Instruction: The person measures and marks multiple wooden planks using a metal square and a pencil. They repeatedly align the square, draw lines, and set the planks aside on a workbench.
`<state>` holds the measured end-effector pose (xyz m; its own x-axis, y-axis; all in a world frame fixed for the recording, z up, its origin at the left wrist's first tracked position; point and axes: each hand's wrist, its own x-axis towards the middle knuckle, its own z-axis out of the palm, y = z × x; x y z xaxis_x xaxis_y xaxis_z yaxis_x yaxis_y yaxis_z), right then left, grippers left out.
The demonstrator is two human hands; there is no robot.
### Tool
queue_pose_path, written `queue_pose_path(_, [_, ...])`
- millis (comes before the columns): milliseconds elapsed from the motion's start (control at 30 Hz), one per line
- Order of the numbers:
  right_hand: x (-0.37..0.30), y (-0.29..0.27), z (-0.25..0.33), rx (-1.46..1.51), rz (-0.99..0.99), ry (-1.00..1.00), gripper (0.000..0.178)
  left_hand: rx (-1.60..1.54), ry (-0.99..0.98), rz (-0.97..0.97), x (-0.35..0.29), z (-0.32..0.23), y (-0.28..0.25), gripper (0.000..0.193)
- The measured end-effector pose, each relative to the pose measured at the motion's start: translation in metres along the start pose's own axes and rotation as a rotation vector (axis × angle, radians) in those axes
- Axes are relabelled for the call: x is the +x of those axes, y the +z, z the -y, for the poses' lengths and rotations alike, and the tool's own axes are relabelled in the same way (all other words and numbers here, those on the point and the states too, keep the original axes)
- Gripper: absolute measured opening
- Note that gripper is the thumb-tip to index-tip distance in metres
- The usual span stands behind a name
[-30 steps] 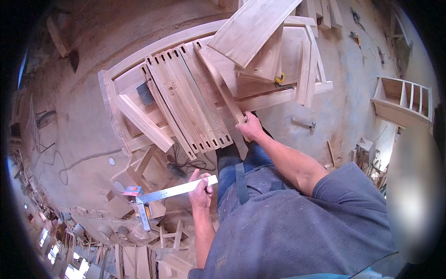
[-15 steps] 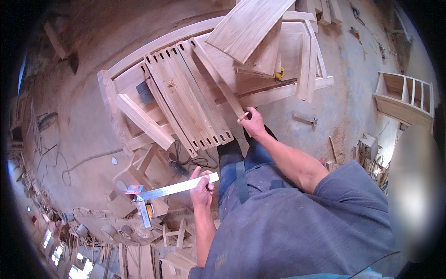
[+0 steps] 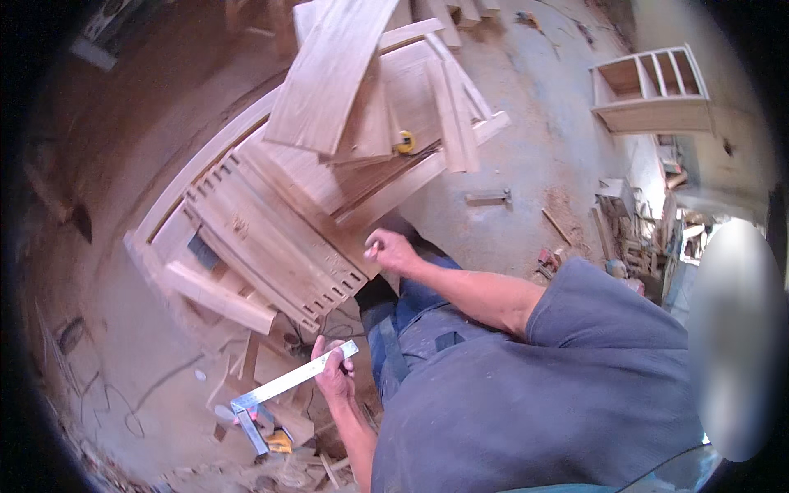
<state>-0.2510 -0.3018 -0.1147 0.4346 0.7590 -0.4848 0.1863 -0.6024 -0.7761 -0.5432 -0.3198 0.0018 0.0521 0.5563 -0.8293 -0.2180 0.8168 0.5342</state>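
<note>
In my left hand (image 3: 334, 376) is a metal try square (image 3: 288, 380), gripped near the end of its blade, its stock hanging at the far left end. My right hand (image 3: 394, 251) is closed in a pinch around a short pencil (image 3: 375, 248), just beside the near end of a row of wooden rails (image 3: 263, 238). The rails lie side by side, with dark slots cut near both ends and wood shavings on top. Under them is a large wooden frame (image 3: 427, 174) that serves as a support.
Wide boards (image 3: 329, 74) lie stacked on the frame's far part, near a yellow tape measure (image 3: 406, 143). Loose wood pieces (image 3: 218, 297) rest at its left end. A hammer (image 3: 488, 198) lies on the floor, and a small wooden cabinet (image 3: 649, 90) stands at the right.
The view has turned, shifting the scene leftward. The outer rail, slanting apart from the row before, now lies against it. Both hands keep their hold.
</note>
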Motion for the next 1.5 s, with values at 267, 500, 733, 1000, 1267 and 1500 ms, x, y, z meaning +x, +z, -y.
queue_pose_path(267, [-0.05,-0.013,0.079,0.194,0.417,-0.087,0.03,0.556,-0.058,0.328,0.036,-0.02,0.086,0.029])
queue_pose_path(500, [-0.057,-0.056,0.08,0.636,0.266,0.115,0.023,0.832,-0.023,0.608,0.037,-0.021,0.177,0.012])
queue_pose_path(733, [-0.035,-0.151,0.034,0.727,-0.257,0.118,0.009,0.781,-0.004,0.55,0.032,0.011,0.22,0.057])
queue_pose_path(1000, [0.086,-0.247,-0.048,0.255,-0.374,0.266,0.01,0.573,0.02,0.055,0.045,0.027,0.179,0.052])
queue_pose_path(1267, [0.192,-0.251,-0.057,0.451,-0.251,0.293,0.013,0.48,0.137,-0.495,0.105,0.025,0.033,0.06])
queue_pose_path(1500, [0.14,-0.248,-0.082,0.219,-0.381,0.288,0.019,0.847,0.317,-1.008,0.153,-0.043,-0.011,0.074])
